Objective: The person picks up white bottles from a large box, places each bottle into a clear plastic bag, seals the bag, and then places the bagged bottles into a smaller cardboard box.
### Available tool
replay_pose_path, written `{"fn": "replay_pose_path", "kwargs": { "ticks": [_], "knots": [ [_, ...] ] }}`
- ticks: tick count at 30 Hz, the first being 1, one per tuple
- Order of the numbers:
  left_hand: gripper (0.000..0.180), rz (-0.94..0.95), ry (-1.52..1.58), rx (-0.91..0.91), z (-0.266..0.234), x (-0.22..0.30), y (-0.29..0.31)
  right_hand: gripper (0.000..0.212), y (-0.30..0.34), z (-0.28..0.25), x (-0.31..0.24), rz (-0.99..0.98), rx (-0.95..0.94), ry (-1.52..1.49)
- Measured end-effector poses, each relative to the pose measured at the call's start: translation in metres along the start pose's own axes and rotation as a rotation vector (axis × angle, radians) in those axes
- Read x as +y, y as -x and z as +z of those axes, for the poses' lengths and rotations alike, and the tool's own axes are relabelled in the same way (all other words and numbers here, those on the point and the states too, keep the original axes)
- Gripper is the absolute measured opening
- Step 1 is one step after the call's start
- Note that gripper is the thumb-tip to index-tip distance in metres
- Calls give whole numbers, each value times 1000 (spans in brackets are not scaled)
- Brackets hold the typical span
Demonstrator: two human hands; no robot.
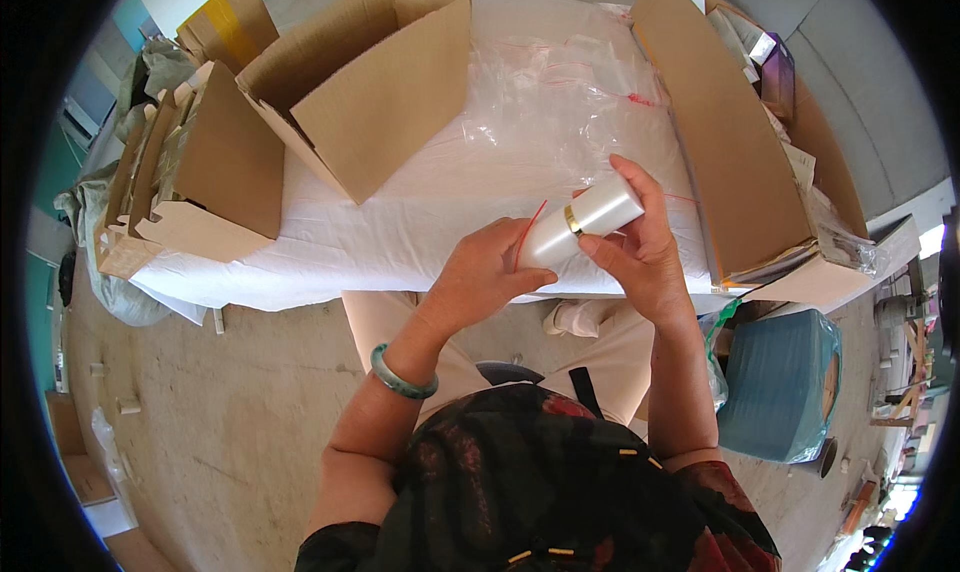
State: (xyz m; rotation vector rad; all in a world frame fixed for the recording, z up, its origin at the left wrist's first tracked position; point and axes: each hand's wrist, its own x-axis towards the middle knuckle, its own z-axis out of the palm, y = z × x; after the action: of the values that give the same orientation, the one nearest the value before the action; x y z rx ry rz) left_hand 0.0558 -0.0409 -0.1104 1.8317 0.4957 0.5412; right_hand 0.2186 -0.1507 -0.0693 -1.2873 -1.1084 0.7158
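Above the near edge of the white-covered table, I hold a pearly white cylindrical bottle [608, 206] with a gold band, tilted with its upper end to the right. My right hand [652, 247] wraps its fingers and thumb around the upper part, near the band. At the lower end, my left hand [475, 277] is closed on a clear zip bag with a red seal strip [530, 234]. The strip crosses by the bottle's lower end; how far the bottle sits inside the bag I cannot tell. A green bangle [403, 375] circles my left wrist.
Several clear zip bags with red strips [570, 97] lie spread on the table cover [380, 227]. An open cardboard box [385, 92] stands behind left, folded cartons [225, 162] farther left. At right stands a long carton [735, 162] of small boxes; a blue-wrapped block [775, 382] sits below.
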Motion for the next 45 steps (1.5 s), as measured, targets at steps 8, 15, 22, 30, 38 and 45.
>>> {"fn": "replay_pose_path", "kwargs": {
  "ticks": [8, 15, 22, 30, 38, 45],
  "knots": [
    [35, -70, 97, 32, -30, 8, 7, 73, 9, -49, -21, -222, 284, -34],
    [37, 302, -382, 72, -10, 32, 0, 77, 8, -29, -48, -511, 252, -119],
    [47, 191, -411, 18, -21, 44, -7, 79, 16, -24, -41, -420, 150, -157],
    [55, 282, -545, -32, -14, 50, -11, 71, 23, -12, -35, -630, 18, 407],
    [55, 382, -490, 21, -14, 47, -10, 65, 23, -11, -27, -654, 70, 494],
    [55, 515, -149, -11, -7, 59, -16, 64, 19, 0, -9, -670, 125, 491]
  ]
}}
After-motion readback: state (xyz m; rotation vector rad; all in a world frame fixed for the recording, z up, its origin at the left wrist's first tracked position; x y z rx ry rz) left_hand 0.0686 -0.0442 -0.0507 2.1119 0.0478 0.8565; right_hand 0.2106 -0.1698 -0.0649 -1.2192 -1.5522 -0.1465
